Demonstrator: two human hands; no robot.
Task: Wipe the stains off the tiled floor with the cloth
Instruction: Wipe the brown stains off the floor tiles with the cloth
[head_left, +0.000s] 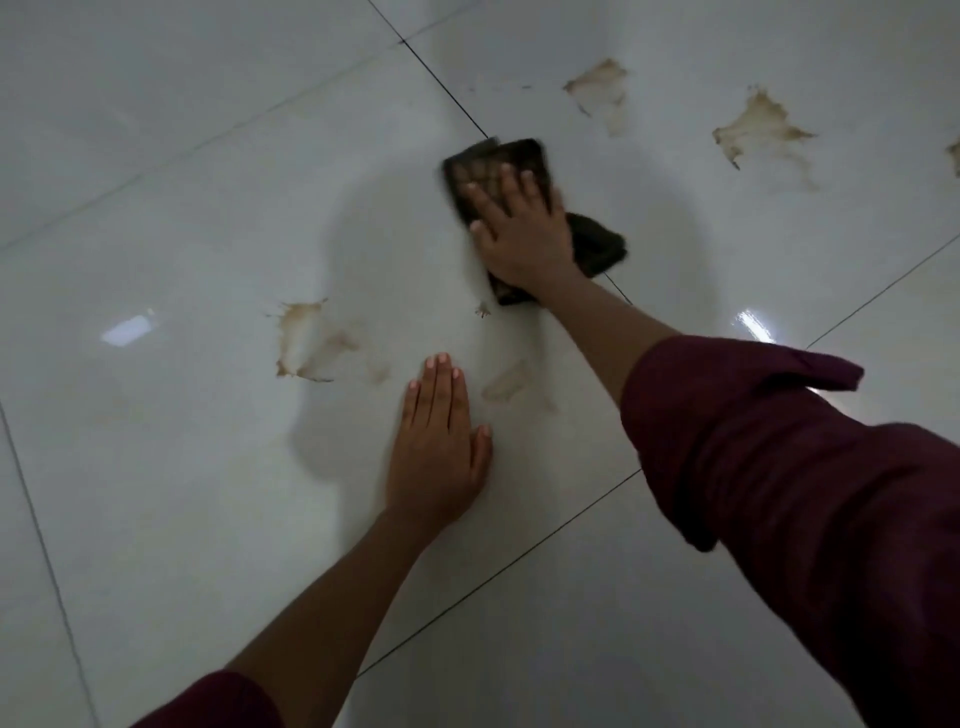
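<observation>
right hand (522, 234) flat on cloth (597, 244), stained floor (208, 467)

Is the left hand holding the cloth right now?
No, the left hand lies flat and bare on the tiled floor, while the right hand presses the dark cloth down farther away.

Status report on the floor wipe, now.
Right hand flat on dark cloth, pressed to tile. Left hand open, braced on floor. Brown stains remain left and upper right. Nothing in the way.
</observation>
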